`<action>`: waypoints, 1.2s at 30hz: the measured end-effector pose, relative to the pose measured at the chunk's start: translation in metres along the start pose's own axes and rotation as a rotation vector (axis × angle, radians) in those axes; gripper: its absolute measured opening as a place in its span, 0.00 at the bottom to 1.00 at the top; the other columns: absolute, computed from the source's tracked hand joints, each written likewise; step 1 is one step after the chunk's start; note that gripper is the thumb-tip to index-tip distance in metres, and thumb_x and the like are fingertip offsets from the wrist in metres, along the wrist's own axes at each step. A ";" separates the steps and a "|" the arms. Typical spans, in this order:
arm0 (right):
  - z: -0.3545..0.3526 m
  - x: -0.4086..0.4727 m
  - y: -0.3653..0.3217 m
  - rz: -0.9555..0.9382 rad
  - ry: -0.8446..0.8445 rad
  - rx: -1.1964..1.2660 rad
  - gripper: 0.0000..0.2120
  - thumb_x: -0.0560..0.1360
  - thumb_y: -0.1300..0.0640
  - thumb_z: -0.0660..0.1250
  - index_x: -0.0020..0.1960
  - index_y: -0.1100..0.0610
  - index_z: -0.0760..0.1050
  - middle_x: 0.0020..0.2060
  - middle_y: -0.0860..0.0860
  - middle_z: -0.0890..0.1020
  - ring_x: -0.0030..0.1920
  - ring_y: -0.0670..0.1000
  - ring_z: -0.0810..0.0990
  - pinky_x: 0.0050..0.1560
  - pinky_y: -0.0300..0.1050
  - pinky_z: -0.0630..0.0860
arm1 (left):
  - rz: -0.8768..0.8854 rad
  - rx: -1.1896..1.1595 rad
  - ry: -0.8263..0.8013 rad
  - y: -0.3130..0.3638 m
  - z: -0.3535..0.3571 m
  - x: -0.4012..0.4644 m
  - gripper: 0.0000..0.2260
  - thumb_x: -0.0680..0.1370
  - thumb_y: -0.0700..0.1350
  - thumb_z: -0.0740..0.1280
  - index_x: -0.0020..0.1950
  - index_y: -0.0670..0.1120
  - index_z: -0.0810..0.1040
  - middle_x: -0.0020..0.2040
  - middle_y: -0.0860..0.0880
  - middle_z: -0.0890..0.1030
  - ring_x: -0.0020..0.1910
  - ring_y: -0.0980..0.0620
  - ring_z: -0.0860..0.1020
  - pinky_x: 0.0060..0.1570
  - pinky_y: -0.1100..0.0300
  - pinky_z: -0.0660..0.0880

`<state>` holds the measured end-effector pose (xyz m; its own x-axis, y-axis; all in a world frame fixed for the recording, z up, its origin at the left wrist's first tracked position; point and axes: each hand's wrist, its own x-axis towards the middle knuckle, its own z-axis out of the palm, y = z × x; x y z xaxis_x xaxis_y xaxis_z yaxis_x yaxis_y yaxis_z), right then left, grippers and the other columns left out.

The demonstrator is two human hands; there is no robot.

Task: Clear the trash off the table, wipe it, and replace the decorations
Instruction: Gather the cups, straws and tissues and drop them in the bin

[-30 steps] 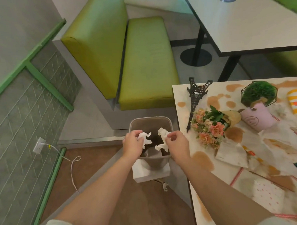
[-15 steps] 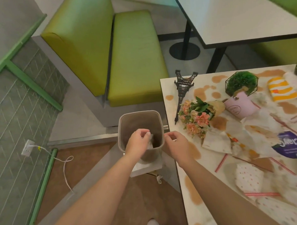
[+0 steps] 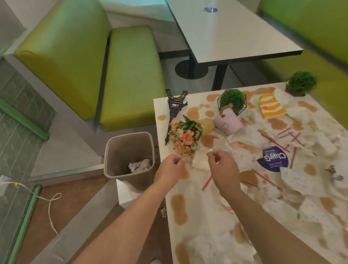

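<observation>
Hands: both hover over the table [image 3: 211, 222] edge nearest the bin, nothing in either one.
Left hand [image 3: 169, 169]: fingers loosely curled, holding nothing, just right of the bin.
Right hand [image 3: 223, 169]: also loose and unloaded, fingertips right by a napkin [image 3: 200, 161], can't tell if they actually touch it.
Bin [image 3: 130, 156]: sits on the floor just left of the table corner, crumpled tissues [image 3: 139, 165] at the bottom.
Flowers [image 3: 186, 135]: lying on their side on the table, right of the bin, just past the hands.
Tower [image 3: 175, 110]: little black Eiffel model lying flat by the table edge, touching the flowers, up from the bin.
Pink pot [image 3: 227, 122]: tipped over, farther right of the bin, beside a green plant [image 3: 232, 100] in a wire frame.
Second plant [image 3: 301, 83]: far corner of the table, well away from the bin.
Trash: striped wrapper [image 3: 271, 105], purple wrapper [image 3: 272, 159], red straws [image 3: 207, 183] and stained paper all over the table, right of the bin.
Stains: brown blotches across the whole top.
Bench [image 3: 129, 73]: green, behind the bin.
</observation>
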<state>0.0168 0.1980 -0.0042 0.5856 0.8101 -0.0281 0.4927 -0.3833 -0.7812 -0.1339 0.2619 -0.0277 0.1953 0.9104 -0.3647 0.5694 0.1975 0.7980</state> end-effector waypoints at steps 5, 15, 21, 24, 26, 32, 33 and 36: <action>-0.034 0.022 0.037 -0.137 0.129 -0.509 0.14 0.73 0.49 0.71 0.57 0.49 0.76 0.54 0.53 0.76 0.57 0.56 0.71 0.55 0.51 0.70 | 0.007 -0.009 -0.039 0.011 0.030 -0.011 0.06 0.81 0.53 0.63 0.52 0.53 0.77 0.47 0.54 0.80 0.47 0.52 0.78 0.52 0.53 0.74; -0.061 0.041 0.080 -0.083 -0.029 -0.322 0.07 0.76 0.56 0.68 0.53 0.55 0.80 0.58 0.54 0.72 0.59 0.55 0.70 0.57 0.48 0.72 | -0.037 -0.154 -0.034 0.030 0.071 -0.032 0.06 0.81 0.51 0.63 0.54 0.51 0.77 0.49 0.53 0.80 0.45 0.55 0.78 0.46 0.59 0.74; -0.077 0.033 0.067 -0.076 0.022 -0.010 0.03 0.76 0.59 0.67 0.49 0.54 0.77 0.50 0.51 0.76 0.52 0.51 0.74 0.51 0.42 0.69 | -0.085 -0.330 -0.024 0.056 0.088 -0.040 0.10 0.81 0.53 0.63 0.58 0.49 0.74 0.53 0.49 0.79 0.47 0.51 0.79 0.53 0.52 0.77; -0.092 0.020 0.058 -0.018 -0.072 0.266 0.05 0.75 0.62 0.66 0.46 0.53 0.76 0.43 0.48 0.80 0.45 0.47 0.77 0.43 0.37 0.73 | -0.155 -0.518 -0.054 0.078 0.093 -0.047 0.25 0.79 0.60 0.63 0.72 0.52 0.63 0.64 0.50 0.72 0.54 0.46 0.80 0.52 0.51 0.79; -0.096 0.014 0.053 -0.017 -0.187 0.364 0.06 0.76 0.62 0.65 0.44 0.52 0.77 0.40 0.48 0.81 0.41 0.46 0.79 0.40 0.37 0.73 | -0.214 -0.607 -0.077 0.086 0.093 -0.050 0.32 0.75 0.66 0.63 0.75 0.58 0.57 0.68 0.52 0.67 0.58 0.43 0.78 0.49 0.48 0.82; -0.080 0.012 0.063 0.037 -0.306 0.333 0.05 0.71 0.49 0.72 0.42 0.43 0.76 0.41 0.45 0.84 0.43 0.47 0.82 0.48 0.52 0.78 | -0.287 -0.679 -0.218 0.092 0.092 -0.061 0.13 0.78 0.64 0.61 0.52 0.56 0.76 0.48 0.50 0.82 0.48 0.47 0.82 0.52 0.42 0.80; -0.076 0.011 0.067 -0.007 -0.256 0.262 0.05 0.70 0.48 0.74 0.41 0.43 0.77 0.40 0.45 0.83 0.43 0.47 0.80 0.47 0.51 0.77 | -0.288 -0.679 -0.224 0.089 0.093 -0.062 0.12 0.79 0.62 0.61 0.48 0.55 0.76 0.44 0.51 0.82 0.45 0.47 0.82 0.55 0.44 0.79; -0.068 0.008 0.076 -0.106 -0.170 0.071 0.04 0.68 0.45 0.76 0.40 0.41 0.81 0.40 0.46 0.75 0.45 0.50 0.75 0.49 0.48 0.73 | -0.281 -0.606 -0.222 0.073 0.095 -0.064 0.12 0.79 0.60 0.63 0.50 0.53 0.76 0.42 0.49 0.81 0.38 0.50 0.79 0.51 0.53 0.80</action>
<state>0.1030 0.1455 -0.0209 0.4130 0.9097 -0.0437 0.4956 -0.2647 -0.8272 -0.0288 0.1835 0.0085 0.3010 0.7121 -0.6343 0.0894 0.6411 0.7622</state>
